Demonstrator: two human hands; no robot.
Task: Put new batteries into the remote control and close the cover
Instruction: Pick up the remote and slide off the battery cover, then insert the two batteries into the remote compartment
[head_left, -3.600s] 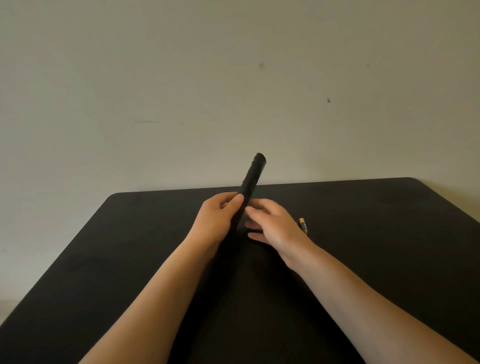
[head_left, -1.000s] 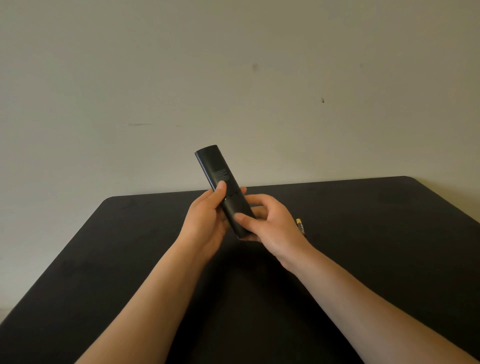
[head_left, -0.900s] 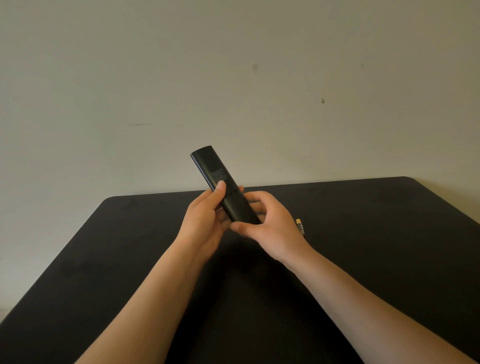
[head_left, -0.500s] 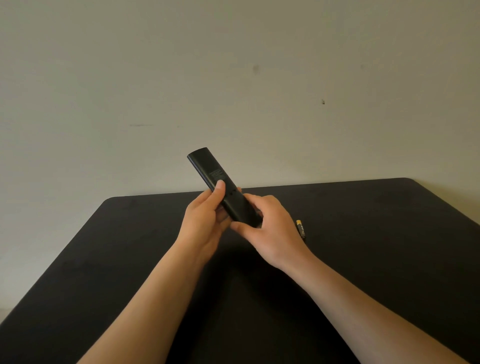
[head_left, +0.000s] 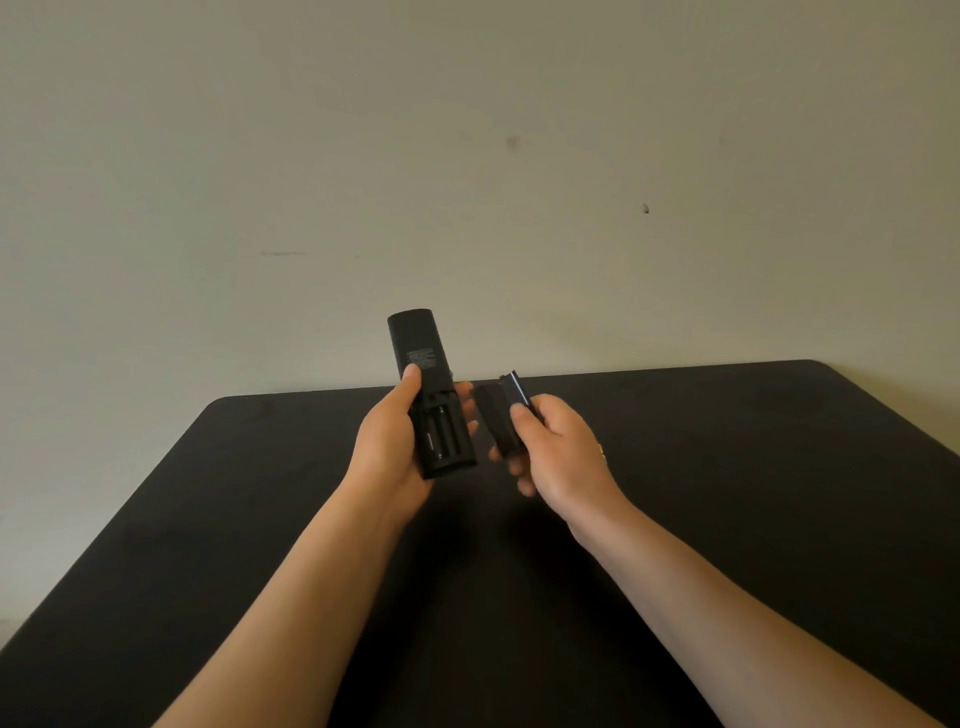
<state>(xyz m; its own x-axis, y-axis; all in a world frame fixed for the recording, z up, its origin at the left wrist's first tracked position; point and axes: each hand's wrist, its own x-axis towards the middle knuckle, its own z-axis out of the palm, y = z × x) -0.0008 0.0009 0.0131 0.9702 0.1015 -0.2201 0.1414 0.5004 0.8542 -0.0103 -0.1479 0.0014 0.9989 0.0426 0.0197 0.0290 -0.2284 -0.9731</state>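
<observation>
My left hand (head_left: 389, 447) grips the black remote control (head_left: 423, 364) upright above the table, back side toward me. Its battery compartment (head_left: 444, 434) lies uncovered at the lower end, and dark cylindrical shapes show inside; I cannot tell whether they are batteries. My right hand (head_left: 561, 452) holds the detached black cover (head_left: 498, 415) just right of the remote, thumb pressed on it. A small gold-tipped battery (head_left: 601, 451) on the table peeks out behind my right hand, mostly hidden.
A black table (head_left: 779, 467) with rounded far corners spreads under both arms. A plain beige wall (head_left: 467, 182) rises right behind its far edge.
The cover has come off the remote and moved right in my right hand, baring the battery compartment. The remote has turned more upright in my left hand.
</observation>
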